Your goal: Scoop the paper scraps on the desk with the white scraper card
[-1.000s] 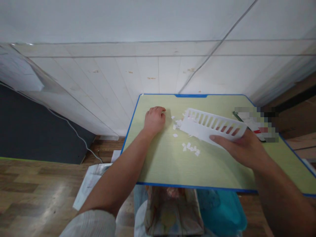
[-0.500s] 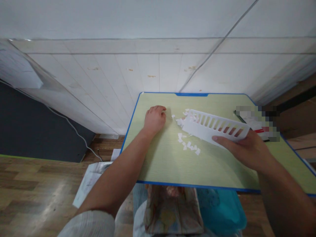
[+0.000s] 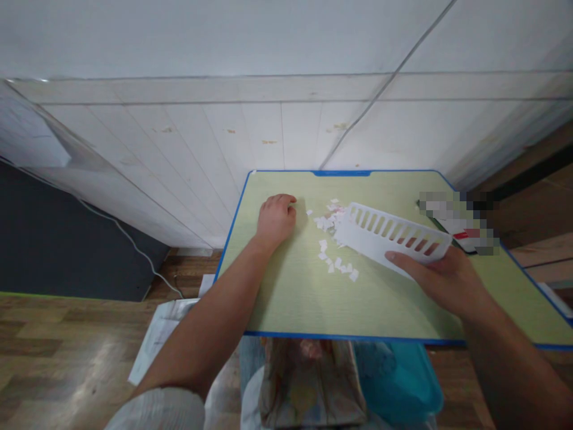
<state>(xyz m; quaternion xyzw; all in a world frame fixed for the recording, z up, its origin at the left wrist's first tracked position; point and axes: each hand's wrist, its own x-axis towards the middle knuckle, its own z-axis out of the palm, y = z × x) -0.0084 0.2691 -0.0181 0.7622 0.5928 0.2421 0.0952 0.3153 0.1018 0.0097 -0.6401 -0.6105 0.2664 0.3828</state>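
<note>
My right hand (image 3: 447, 278) grips a white plastic basket (image 3: 373, 248) with slotted sides by its right end, thumb along the near side. The basket is tipped on its side over the table, its far-left end beside a small heap of white paper scraps (image 3: 330, 221). More scraps (image 3: 344, 267) lie scattered in a loose line in front of it. My left hand (image 3: 276, 220) rests on the table left of the heap, fingers loosely bent with a gap between thumb and forefinger, holding nothing.
The pale green table (image 3: 295, 304) has a blue edge and stands against a white panelled wall (image 3: 215, 155). A partly blurred-out flat item (image 3: 452, 224) lies at the right. Below the near edge are a paper-like bag (image 3: 313, 388) and a turquoise tub (image 3: 412, 382).
The basket has shifted slightly right, away from the heap, leaving more of the scraps uncovered. My left hand stays at the same spot on the table. The view has moved a little.
</note>
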